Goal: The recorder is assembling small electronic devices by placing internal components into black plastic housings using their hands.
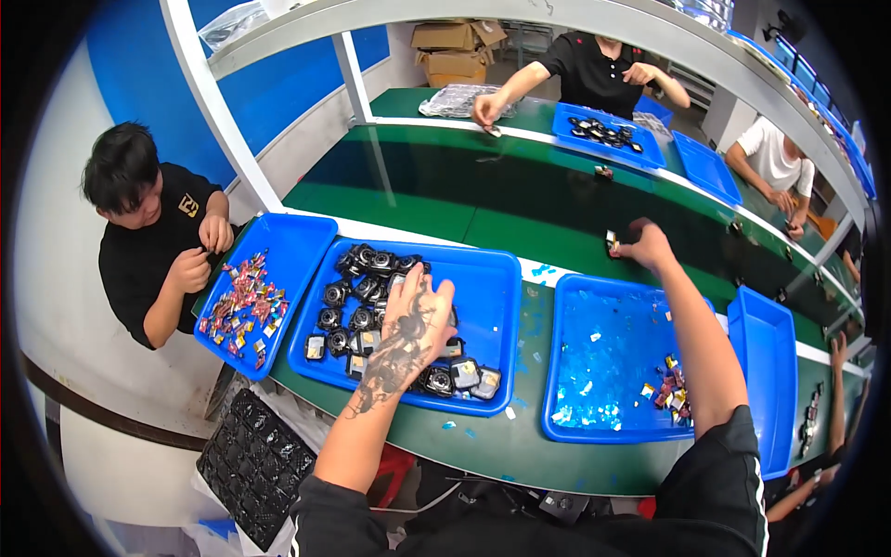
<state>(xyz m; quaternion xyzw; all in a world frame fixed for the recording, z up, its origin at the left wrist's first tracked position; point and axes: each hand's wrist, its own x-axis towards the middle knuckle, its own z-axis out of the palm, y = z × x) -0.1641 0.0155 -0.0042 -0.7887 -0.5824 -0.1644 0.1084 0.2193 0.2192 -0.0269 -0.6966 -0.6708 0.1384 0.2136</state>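
Note:
My left hand point(419, 311) reaches into a blue tray point(497, 278) holding several small black round parts point(357, 288); its fingers are spread over the pile, and whether it grips one is hidden. My right hand point(647, 246) stretches far out over the dark green belt point(520, 200), fingers curled beside a small black and yellow part point(613, 244) lying on the belt.
A second blue tray point(603, 353) in front of me holds clear scraps and colourful small pieces point(673, 390). A left tray point(297, 246) holds colourful bits in front of a seated person point(153, 232). Two other people work across the belt. A black moulded grid tray point(255, 464) lies below left.

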